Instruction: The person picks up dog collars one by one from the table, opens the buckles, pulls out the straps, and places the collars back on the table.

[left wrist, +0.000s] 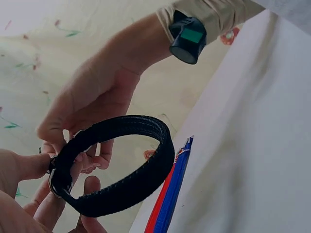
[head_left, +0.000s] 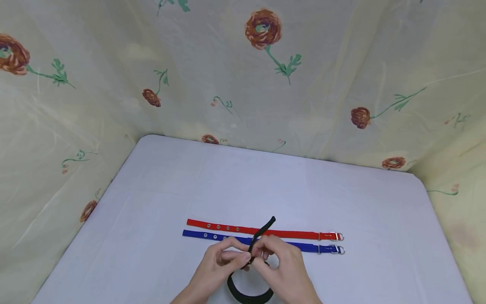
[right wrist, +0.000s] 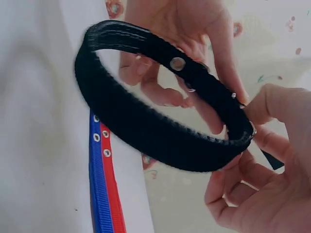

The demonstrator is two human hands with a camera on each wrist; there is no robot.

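Observation:
A black collar (head_left: 250,299), bent round into a loop, is held up above the table with its free end standing out past the fingers. My left hand (head_left: 218,270) pinches it by the buckle (left wrist: 56,179), thumb and forefinger right at the metal. From the other side my right hand (head_left: 282,264) pinches the strap close to the same spot. A metal eyelet (right wrist: 178,63) shows on the loop's inner side in the right wrist view. Fingers partly hide the buckle. Behind the hands, a red collar (head_left: 292,234) and a blue collar (head_left: 307,247) lie flat, side by side.
Both flat collars have eyelets toward the left and metal buckles and rings at the right. They lie on a white-covered table (head_left: 167,177). Flower-printed cloth (head_left: 212,55) hangs around the table's back and sides.

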